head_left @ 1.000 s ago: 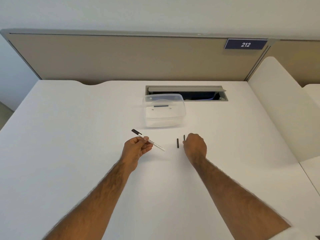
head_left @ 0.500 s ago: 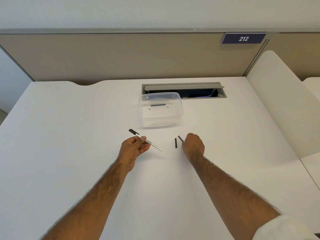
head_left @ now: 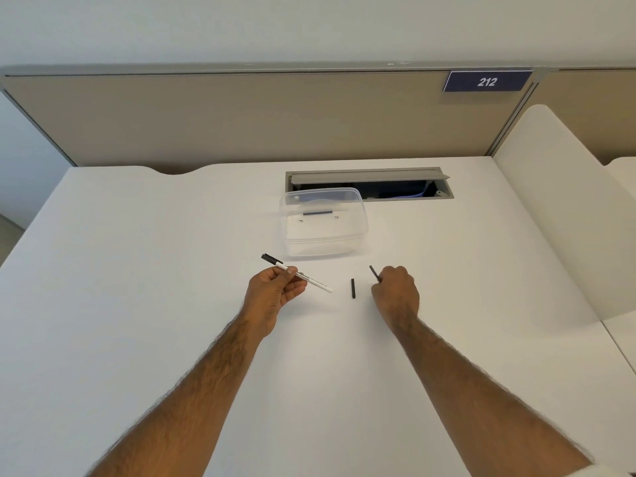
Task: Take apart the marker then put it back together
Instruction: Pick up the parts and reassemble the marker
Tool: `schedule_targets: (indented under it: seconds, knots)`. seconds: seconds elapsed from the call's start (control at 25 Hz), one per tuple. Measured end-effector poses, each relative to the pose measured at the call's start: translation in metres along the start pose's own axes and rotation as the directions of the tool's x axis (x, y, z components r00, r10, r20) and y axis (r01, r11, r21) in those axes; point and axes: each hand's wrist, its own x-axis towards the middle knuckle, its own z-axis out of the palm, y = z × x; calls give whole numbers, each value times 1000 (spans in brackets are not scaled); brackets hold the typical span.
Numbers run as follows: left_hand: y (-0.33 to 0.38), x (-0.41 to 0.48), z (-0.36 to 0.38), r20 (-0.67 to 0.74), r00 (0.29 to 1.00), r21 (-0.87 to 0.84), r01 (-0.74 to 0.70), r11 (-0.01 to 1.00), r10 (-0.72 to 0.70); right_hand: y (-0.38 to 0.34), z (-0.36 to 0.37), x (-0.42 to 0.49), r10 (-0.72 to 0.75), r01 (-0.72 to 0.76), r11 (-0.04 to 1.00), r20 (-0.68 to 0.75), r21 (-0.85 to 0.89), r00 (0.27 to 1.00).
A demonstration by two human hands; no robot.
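My left hand [head_left: 275, 295] pinches a thin white marker body [head_left: 311, 279] with a black end pointing up and to the left; its open white end points right. My right hand [head_left: 395, 294] is closed around one small black marker piece [head_left: 374, 272], which sticks out above the knuckles, tilted. A second short black piece [head_left: 353, 288] lies upright-looking on the white table between my two hands, touching neither.
A clear plastic container [head_left: 323, 223] with a dark strip inside stands just beyond the hands. Behind it is an open cable slot [head_left: 370, 183] in the table. A beige partition with a "212" sign [head_left: 487, 81] closes the back; a white divider [head_left: 564, 208] rises at right.
My right hand has picked the right-hand black piece off the table and tilted it. The left hand keeps the marker body almost still.
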Motion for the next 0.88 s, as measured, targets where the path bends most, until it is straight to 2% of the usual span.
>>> schedule_targets:
  seconds: [0.08,0.16,0.28,0.36,0.44,0.6,0.88]
  knots:
    - [5,0,4,-8,1000,-16,-8,1000,8,1,-13,-1,33,0,973,-141,229,989]
    - [10,0,8,-27,999,-61,-20,998,19,0,-25,-6,61,53,877,-220,478,974]
    - [17,-1,14,-46,998,-144,-40,989,34,-10,-33,-18,99,48,584,-130,810,987]
    - [20,-1,19,-52,998,-165,-48,985,40,-21,-32,-26,84,-10,367,-23,930,996]
    - [22,-1,25,-48,998,-174,-56,983,49,-32,-28,-31,35,-46,236,39,971,999]
    - [24,-3,30,-52,996,-179,-78,981,70,-50,-21,-38,-33,-95,97,99,991,995]
    - [26,-7,29,-63,996,-196,-82,977,71,-56,-19,-38,-61,-142,5,143,990,988]
